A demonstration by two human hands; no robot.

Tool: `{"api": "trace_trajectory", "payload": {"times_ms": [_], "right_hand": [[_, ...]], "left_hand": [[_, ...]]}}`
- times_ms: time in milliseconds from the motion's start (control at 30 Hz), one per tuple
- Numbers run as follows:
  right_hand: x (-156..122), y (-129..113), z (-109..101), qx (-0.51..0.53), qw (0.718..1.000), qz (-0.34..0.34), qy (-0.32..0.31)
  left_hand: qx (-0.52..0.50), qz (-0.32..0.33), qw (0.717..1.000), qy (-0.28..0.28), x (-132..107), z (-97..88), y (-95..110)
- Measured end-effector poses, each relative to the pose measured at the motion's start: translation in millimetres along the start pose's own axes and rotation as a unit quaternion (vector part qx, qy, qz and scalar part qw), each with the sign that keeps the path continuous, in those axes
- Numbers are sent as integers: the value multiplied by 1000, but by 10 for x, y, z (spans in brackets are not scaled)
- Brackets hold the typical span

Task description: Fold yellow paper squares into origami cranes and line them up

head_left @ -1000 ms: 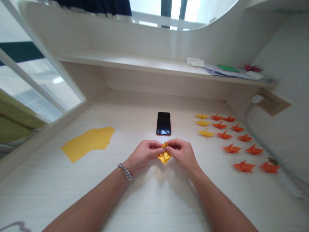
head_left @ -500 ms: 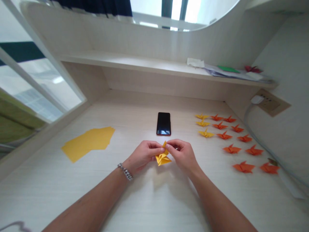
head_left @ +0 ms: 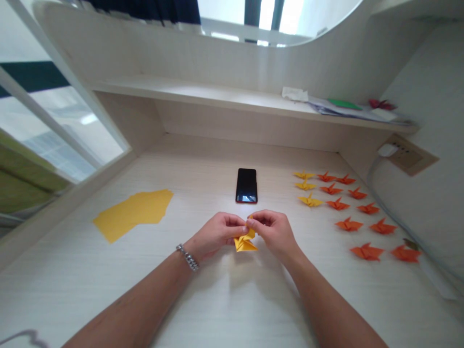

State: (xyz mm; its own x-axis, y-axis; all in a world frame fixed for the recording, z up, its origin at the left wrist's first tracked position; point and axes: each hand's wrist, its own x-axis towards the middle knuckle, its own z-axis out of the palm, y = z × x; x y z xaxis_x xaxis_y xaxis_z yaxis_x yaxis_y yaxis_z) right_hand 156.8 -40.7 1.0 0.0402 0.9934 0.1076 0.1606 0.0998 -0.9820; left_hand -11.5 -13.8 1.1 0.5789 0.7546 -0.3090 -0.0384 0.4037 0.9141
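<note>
A small folded yellow paper figure is held just above the pale wooden desk. My left hand, with a metal bracelet at the wrist, pinches its left side. My right hand pinches its top tip from the right. Both sets of fingers meet at the paper's upper point. A black phone lies flat just beyond my hands.
Flat yellow sheets lie to the left. Rows of finished paper cranes, three yellow and several orange, lie to the right. A shelf with papers runs along the back. A wall socket and white cable sit at right.
The yellow figure's lower part has swung and flattened slightly as my fingers worked its top tip. Both hands stayed in place.
</note>
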Motion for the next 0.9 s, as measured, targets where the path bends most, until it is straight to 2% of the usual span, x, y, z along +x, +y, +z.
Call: {"api": "trace_trajectory", "payload": {"times_ms": [300,533,900], "right_hand": [[3,19,2,20,1000,9,-7],[-3,21,4,13,1000,14,-4],[-8,1,-11,-26,999,-22,3]], "left_hand": [[48,14,999,23,3,32,7],[70,29,997,-9,-29,11,34],[126,46,991,-7,-4,-5,21]]}}
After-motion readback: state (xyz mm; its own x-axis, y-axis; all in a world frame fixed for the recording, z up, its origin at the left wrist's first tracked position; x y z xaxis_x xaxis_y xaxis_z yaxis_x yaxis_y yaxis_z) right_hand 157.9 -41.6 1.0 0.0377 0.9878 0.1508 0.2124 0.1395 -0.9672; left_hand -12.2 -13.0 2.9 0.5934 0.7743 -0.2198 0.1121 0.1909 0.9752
